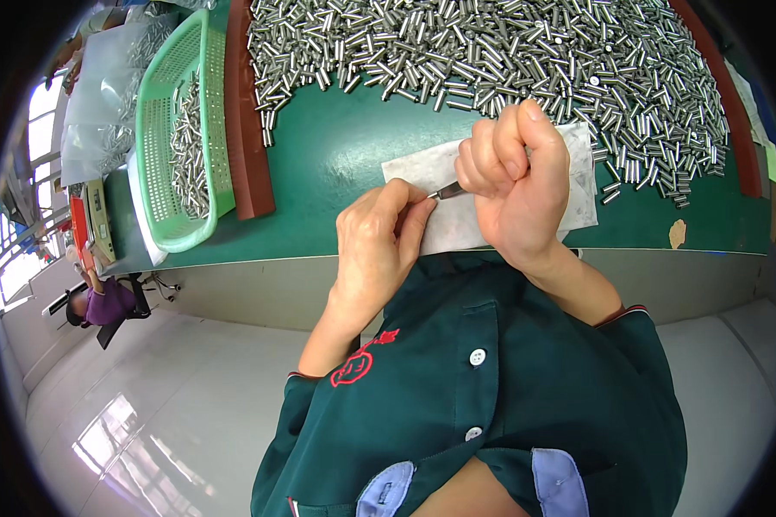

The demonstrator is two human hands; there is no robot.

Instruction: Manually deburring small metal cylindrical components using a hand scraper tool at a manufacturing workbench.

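My left hand point(372, 237) is pinched, thumb against forefinger, around something small and mostly hidden; only a bright metallic glint shows at the fingertips. My right hand point(522, 177) is curled closed around a slim dark metal tool point(449, 189). Its narrow end reaches the left fingertips, while the rest is hidden in the fist, so its exact kind cannot be told. Both hands are over a smudged white cloth or paper sheet point(444, 226) on the green tabletop point(319, 164). Beyond them spreads a large heap of short shiny metal pins point(483, 52).
Red-brown rails point(248, 129) border the table's left and right sides. A pale green perforated basket point(150, 155) holding more pins stands at left, near clear plastic bags point(103, 95). A tan scrap point(678, 233) lies at right. Far left, a person in purple point(109, 302) sits.
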